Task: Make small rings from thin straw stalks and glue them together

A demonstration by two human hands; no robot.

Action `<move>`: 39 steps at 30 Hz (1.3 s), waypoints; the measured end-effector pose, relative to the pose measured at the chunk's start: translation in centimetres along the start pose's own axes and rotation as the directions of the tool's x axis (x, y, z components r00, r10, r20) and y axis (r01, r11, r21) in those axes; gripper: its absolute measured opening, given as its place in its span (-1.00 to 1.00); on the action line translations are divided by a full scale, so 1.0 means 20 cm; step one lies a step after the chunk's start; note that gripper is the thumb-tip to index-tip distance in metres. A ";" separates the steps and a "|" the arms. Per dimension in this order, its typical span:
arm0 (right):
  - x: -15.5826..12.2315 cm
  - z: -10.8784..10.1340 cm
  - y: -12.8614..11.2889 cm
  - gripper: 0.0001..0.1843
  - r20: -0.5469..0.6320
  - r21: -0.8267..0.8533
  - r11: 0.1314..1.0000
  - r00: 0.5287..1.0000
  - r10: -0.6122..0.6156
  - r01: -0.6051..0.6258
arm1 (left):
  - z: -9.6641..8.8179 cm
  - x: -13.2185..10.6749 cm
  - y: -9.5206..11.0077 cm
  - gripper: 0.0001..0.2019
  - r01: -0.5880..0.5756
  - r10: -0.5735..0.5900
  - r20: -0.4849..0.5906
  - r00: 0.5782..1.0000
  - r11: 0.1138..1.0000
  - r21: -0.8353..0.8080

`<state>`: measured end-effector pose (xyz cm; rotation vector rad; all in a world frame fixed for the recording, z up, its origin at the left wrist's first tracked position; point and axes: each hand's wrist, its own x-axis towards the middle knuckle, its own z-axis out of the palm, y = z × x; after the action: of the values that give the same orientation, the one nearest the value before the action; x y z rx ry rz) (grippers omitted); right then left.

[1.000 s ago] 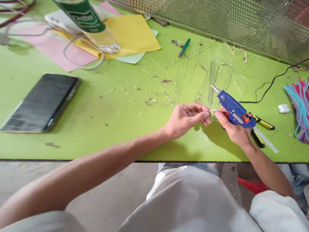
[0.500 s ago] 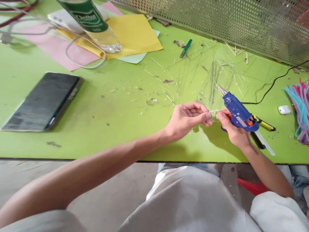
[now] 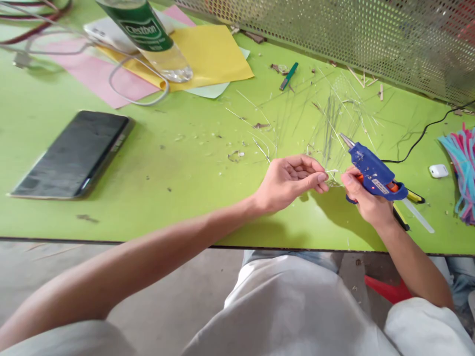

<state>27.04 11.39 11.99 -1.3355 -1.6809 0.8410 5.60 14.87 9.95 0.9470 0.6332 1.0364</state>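
Observation:
My right hand [image 3: 365,195] grips a blue hot glue gun [image 3: 373,170] with an orange trigger, its metal nozzle pointing up and to the left. My left hand [image 3: 291,180] pinches a thin pale strand [image 3: 331,171] between thumb and fingertips, close to my right hand. The strand's far end is hard to make out. Many similar thin strands [image 3: 330,123] lie scattered on the green table [image 3: 185,222] beyond my hands. A clear glue stick [image 3: 419,215] and a yellow-and-black utility knife [image 3: 416,197] lie partly hidden behind the glue gun.
A dark smartphone [image 3: 70,155] lies left. Behind it are a green-labelled bottle [image 3: 144,34], yellow paper [image 3: 215,54], pink paper [image 3: 100,74] and a white cable [image 3: 137,94]. Right are pipe cleaners [image 3: 460,173], a white earbud case [image 3: 438,171] and a black cord [image 3: 423,138]. A perforated metal panel [image 3: 352,34] stands behind.
The whole view has shifted slightly right. My hands and the glue gun have moved a little further right, and my left hand keeps its pinch on the strand.

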 end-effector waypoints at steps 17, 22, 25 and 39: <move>-0.02 0.06 0.01 -0.71 -0.038 0.127 0.992 0.999 0.010 -0.005 | -0.02 0.02 -0.05 -0.62 0.195 -0.197 -0.009 0.980 0.974 -0.115; -0.02 0.05 0.02 -0.68 -0.030 0.138 0.990 0.999 0.045 -0.041 | -0.03 0.02 -0.05 -0.61 0.141 -0.140 0.032 0.990 0.988 -0.058; -0.02 0.06 0.03 -0.68 -0.041 0.154 0.987 0.997 0.063 -0.056 | -0.04 0.02 -0.05 -0.61 0.139 -0.138 0.045 0.989 0.990 -0.033; -0.03 0.10 0.02 -0.64 -0.071 0.208 0.974 0.992 0.103 -0.086 | -0.01 0.00 -0.03 -0.59 0.020 -0.018 -0.030 0.999 0.998 0.061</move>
<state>25.57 10.96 10.65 -1.2971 -1.4360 0.9741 5.63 14.85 9.31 0.9786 0.7011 1.0202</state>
